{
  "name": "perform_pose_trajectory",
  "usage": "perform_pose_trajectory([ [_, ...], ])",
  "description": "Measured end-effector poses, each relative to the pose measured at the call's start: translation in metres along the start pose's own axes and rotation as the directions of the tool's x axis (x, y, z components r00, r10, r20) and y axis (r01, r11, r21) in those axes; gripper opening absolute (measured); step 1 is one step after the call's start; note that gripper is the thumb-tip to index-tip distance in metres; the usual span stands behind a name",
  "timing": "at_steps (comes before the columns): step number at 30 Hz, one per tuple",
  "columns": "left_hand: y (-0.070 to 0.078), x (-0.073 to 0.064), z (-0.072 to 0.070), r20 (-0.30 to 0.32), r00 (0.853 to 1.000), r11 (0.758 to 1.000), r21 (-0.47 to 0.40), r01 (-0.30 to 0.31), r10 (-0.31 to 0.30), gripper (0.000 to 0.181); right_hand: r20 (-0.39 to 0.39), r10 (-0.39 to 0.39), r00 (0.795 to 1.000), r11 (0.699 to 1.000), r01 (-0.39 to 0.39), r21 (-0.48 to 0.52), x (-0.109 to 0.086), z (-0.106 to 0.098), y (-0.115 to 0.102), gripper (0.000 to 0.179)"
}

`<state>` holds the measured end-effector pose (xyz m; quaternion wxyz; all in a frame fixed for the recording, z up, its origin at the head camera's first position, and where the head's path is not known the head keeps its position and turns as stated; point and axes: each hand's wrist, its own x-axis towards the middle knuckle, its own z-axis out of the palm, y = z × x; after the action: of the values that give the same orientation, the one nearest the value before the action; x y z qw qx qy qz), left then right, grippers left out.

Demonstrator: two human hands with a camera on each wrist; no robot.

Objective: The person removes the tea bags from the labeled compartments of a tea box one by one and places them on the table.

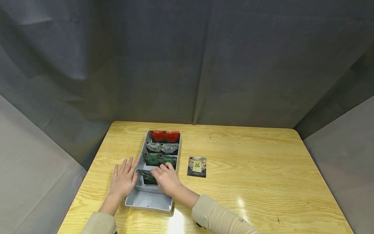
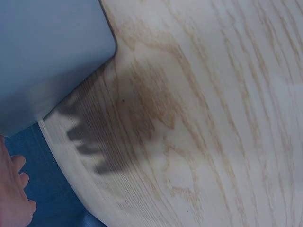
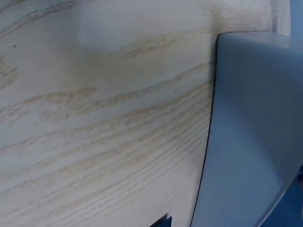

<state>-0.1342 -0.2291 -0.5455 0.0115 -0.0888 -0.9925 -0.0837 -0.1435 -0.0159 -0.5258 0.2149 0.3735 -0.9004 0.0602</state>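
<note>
On the wood-grain table point(image 1: 248, 185) stands a long grey divided tray point(image 1: 149, 200), the left hand point(image 1: 122, 180) at its left rim with fingers spread. The right hand point(image 1: 167, 179) pinches a dark green sachet point(image 1: 148, 177) in the second compartment from the near end; a yellow-labelled sachet point(image 1: 197, 166) lies right of the tray.

The long grey divided tray point(image 1: 149, 200) lies lower left of centre in the frame; in its second compartment from the bottom stands a dark green packet point(image 1: 148, 178), partly hidden.
</note>
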Motion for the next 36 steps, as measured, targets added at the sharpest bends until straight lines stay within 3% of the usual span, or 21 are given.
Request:
perform_pose_trajectory([
  [7,0.000,0.000,0.000,0.002,1.000,1.000,0.000,0.002,-0.002,0.053,-0.111,0.007,0.994,0.999,-0.003,0.038,0.002,-0.014,0.009,0.019],
  [15,0.002,-0.001,-0.002,-0.003,1.000,1.000,-0.016,0.005,-0.005,0.053,-0.234,-0.012,0.972,0.999,0.021,0.037,0.005,-0.029,0.021,0.022],
  [23,0.001,-0.001,-0.001,-0.010,1.000,1.000,-0.014,0.000,0.000,0.053,-0.308,0.043,0.950,0.996,-0.015,0.093,0.004,-0.041,0.038,0.028],
  [26,0.001,-0.001,-0.001,-0.010,1.000,1.000,-0.015,0.000,0.000,0.053,-0.345,0.057,0.937,0.994,-0.020,0.108,0.003,-0.046,0.047,0.030],
  [31,0.001,-0.001,-0.002,-0.006,1.000,1.000,-0.010,0.002,-0.002,0.053,-0.443,0.065,0.894,0.994,-0.019,0.108,0.001,-0.051,0.063,0.026],
  [36,0.002,-0.001,-0.002,-0.004,1.000,1.000,-0.003,0.005,-0.005,0.053,-0.476,0.090,0.875,0.993,-0.040,0.114,-0.005,-0.054,0.080,0.022],
])
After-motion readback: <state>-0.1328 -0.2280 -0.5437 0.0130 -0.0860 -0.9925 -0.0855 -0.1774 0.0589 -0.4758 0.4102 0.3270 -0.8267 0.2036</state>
